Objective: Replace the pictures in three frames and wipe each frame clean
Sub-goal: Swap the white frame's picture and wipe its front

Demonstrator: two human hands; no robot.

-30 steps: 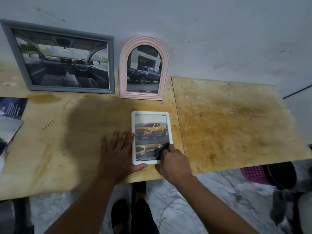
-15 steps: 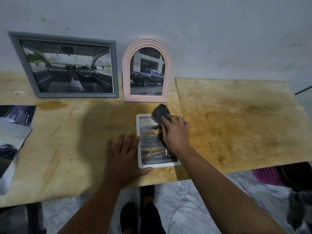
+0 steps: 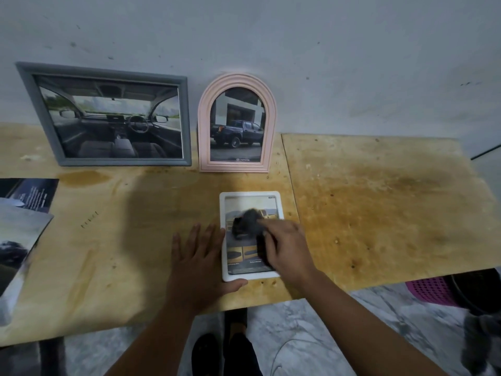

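Note:
A white frame [image 3: 224, 240] with a yellow truck picture lies flat near the table's front edge. My right hand [image 3: 287, 246] grips a dark cloth [image 3: 248, 223] pressed on the middle of its glass. My left hand [image 3: 199, 263] lies flat with spread fingers against the frame's left side, thumb under its lower edge. A grey frame [image 3: 29, 97] showing a car interior and a pink arched frame [image 3: 271, 109] showing a dark pickup lean on the wall behind.
Loose printed pictures [image 3: 24, 213] lie at the left edge of the wooden table [image 3: 379, 213]. A pink basket [image 3: 431, 290] and a dark bin [image 3: 477, 289] sit on the marble floor at the right. My feet show under the table.
My right hand swept the cloth from the frame's lower part up to its top, then back down to the middle. My left hand stayed flat beside the frame.

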